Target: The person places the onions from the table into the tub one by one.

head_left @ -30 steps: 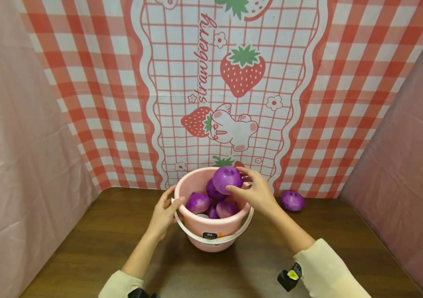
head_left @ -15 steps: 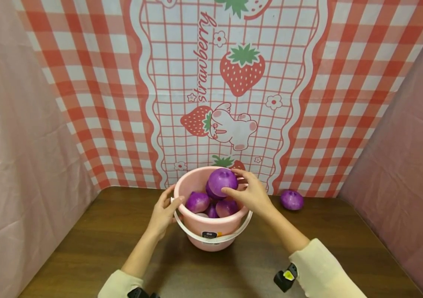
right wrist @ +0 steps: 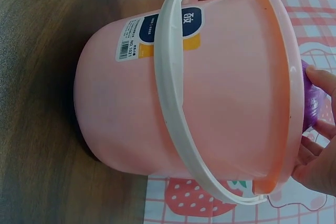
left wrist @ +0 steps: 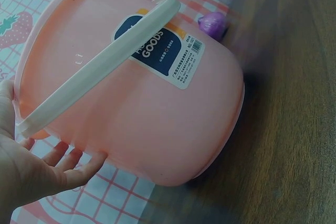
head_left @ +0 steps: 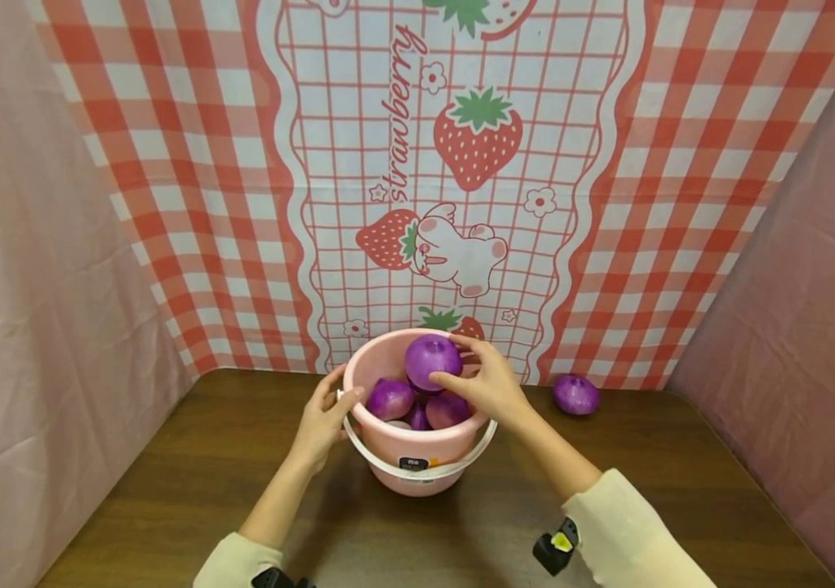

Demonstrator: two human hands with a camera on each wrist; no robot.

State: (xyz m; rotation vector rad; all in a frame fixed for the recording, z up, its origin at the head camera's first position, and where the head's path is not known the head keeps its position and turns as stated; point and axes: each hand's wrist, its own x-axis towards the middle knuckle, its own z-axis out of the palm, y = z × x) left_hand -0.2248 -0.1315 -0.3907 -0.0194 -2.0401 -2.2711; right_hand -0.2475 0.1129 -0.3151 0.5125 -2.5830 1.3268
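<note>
A pink bucket [head_left: 417,445] with a white handle [head_left: 424,474] stands upright on the table. My left hand [head_left: 320,425] grips its left rim, thumb over the edge and fingers along the outside wall, as the left wrist view also shows. Between thumb and fingers, my right hand [head_left: 494,384] holds a purple onion [head_left: 433,359] in the bucket's mouth, over other onions. Several purple onions lie inside, among them one at left [head_left: 390,398] and one at right [head_left: 450,411]. From the right wrist, the held onion [right wrist: 313,100] is partly hidden behind the rim.
Another purple onion [head_left: 575,395] lies on the brown wooden table [head_left: 189,482], right of the bucket near the back edge. A red-and-white strawberry cloth [head_left: 476,237] hangs close behind the bucket. Pink curtains [head_left: 57,286] flank both sides.
My right hand has moved left and slightly down with the onion, bringing it farther over the bucket and covering the onion beneath. The left hand has stayed on the rim.
</note>
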